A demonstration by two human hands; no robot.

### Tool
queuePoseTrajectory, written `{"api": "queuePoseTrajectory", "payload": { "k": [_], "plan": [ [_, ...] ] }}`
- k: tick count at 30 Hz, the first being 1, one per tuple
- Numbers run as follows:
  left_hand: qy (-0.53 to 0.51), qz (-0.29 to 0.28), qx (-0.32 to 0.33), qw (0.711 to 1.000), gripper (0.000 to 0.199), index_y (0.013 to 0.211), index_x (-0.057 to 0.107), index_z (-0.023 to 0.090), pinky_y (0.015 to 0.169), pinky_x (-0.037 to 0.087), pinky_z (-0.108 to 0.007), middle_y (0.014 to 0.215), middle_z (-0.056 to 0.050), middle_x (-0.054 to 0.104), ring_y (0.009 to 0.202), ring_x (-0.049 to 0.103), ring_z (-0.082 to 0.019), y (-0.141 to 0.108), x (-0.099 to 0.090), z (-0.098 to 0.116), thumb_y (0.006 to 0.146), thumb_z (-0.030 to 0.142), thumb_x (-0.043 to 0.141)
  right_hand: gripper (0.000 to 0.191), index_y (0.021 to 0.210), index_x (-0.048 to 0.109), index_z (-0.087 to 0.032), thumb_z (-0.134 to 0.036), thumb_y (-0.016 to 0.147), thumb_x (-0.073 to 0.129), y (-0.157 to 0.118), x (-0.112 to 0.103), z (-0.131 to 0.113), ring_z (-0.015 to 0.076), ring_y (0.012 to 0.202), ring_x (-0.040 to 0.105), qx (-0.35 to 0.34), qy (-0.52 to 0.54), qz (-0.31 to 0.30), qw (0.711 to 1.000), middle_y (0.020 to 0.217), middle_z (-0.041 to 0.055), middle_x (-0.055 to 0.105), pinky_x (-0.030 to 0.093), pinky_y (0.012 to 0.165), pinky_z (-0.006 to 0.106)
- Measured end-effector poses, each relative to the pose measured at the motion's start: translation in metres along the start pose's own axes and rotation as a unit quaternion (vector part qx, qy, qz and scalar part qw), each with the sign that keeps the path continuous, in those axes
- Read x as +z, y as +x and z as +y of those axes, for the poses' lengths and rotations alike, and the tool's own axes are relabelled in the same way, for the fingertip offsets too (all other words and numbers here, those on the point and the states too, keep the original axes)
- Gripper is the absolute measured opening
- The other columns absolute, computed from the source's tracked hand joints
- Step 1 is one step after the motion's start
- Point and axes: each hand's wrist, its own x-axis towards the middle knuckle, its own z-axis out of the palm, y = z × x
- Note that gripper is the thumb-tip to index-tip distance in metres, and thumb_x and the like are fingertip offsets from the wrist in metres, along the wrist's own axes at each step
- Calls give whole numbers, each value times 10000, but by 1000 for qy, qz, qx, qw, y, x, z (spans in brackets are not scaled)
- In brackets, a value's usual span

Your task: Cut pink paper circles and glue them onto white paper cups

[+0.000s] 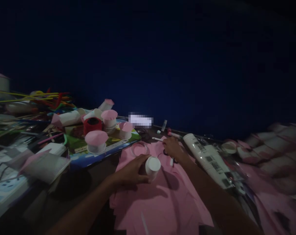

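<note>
My left hand (135, 171) is wrapped round a white paper cup (153, 166), which stands bottom up over the pink paper sheets (148, 205). Further out and to the right, my right hand (172, 147) reaches down at the far part of the sheets, its fingers bent over a dark-handled tool that looks like scissors (171, 161). Whether the fingers grip it is hard to see. A white pen (157, 139) lies just left of that hand. Between the hands and a little beyond lies a clear tape roll (139, 148).
Cups with pink paper tops (96, 141) stand on a colourful sheet at the left, near a red roll (92, 125). Pipe cleaners (47, 98) and a power strip (8, 191) lie farther left. Bagged white cups (206, 160) and stacked cups (272, 147) are at the right.
</note>
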Motion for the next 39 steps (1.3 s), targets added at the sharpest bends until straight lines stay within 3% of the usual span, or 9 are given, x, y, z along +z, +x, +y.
{"api": "queuePoseTrajectory", "payload": {
  "k": [5, 14, 21, 22, 25, 27, 29, 34, 39],
  "plan": [
    [-80, 6, -4, 997, 706, 1317, 341, 213, 963, 382, -368, 1369, -108, 383, 1195, 432, -242, 0, -4, -7, 691, 311, 652, 280, 1026, 621, -134, -162, 858, 399, 9, -14, 8, 217, 1057, 494, 0, 16, 11, 1000, 1085, 123, 608, 308, 930, 320],
    [-111, 148, 97, 978, 473, 1109, 541, 128, 866, 424, -354, 1091, -130, 587, 980, 549, -226, 3, -18, 0, 833, 498, 436, 290, 1088, 543, -146, -317, 854, 524, 39, -4, -2, 187, 939, 574, 9, 162, -5, 987, 1099, 78, 568, 479, 806, 398],
    [-210, 225, 58, 950, 308, 984, 590, 151, 804, 438, -298, 974, -74, 625, 886, 555, -178, 3, -19, 11, 786, 386, 564, 399, 1097, 489, -175, -394, 929, 202, 1, -47, -27, 145, 783, 591, 66, 397, 124, 907, 884, 55, 605, 494, 713, 342],
    [-216, 224, 60, 949, 305, 979, 592, 152, 805, 439, -299, 972, -72, 625, 890, 554, -179, 3, -18, 12, 776, 379, 577, 385, 1071, 496, -196, -417, 920, 218, -13, -53, -33, 131, 748, 585, 69, 445, 138, 882, 861, 36, 597, 499, 695, 325],
    [-208, 218, 70, 951, 296, 966, 588, 149, 803, 444, -306, 953, -70, 622, 893, 558, -185, 1, -17, 18, 771, 372, 582, 233, 918, 560, -220, -414, 790, 542, -53, -64, -52, 115, 667, 550, 68, 741, 160, 649, 770, -12, 560, 493, 690, 315],
    [-161, 207, 96, 960, 290, 960, 586, 152, 787, 444, -307, 959, -74, 617, 883, 558, -187, -2, -16, 23, 783, 380, 563, 203, 886, 573, -220, -387, 771, 585, -73, -67, -66, 96, 587, 511, 78, 788, 164, 589, 676, -39, 521, 470, 609, 268],
    [-80, 186, 149, 968, 308, 979, 586, 156, 765, 436, -301, 961, -76, 612, 843, 549, -178, -5, -14, 27, 787, 394, 554, 157, 861, 565, -215, -350, 783, 587, -86, -67, -78, 89, 568, 493, 79, 776, 192, 595, 641, -48, 504, 437, 566, 234],
    [88, 143, 208, 963, 292, 978, 567, 166, 678, 408, -268, 860, -51, 595, 720, 505, -146, -9, -5, 31, 771, 371, 584, 80, 776, 515, -195, -253, 800, 564, -102, -63, -98, 110, 632, 507, 6, 641, 252, 725, 678, -25, 523, 427, 613, 246],
    [205, 150, 176, 951, 181, 871, 573, 171, 644, 360, -253, 732, -30, 568, 671, 493, -137, -8, 0, 28, 878, 260, 416, 63, 846, 552, -200, -243, 800, 555, -108, -56, -100, 134, 726, 543, -31, 621, 212, 754, 792, 7, 568, 442, 643, 256]
  ]
}}
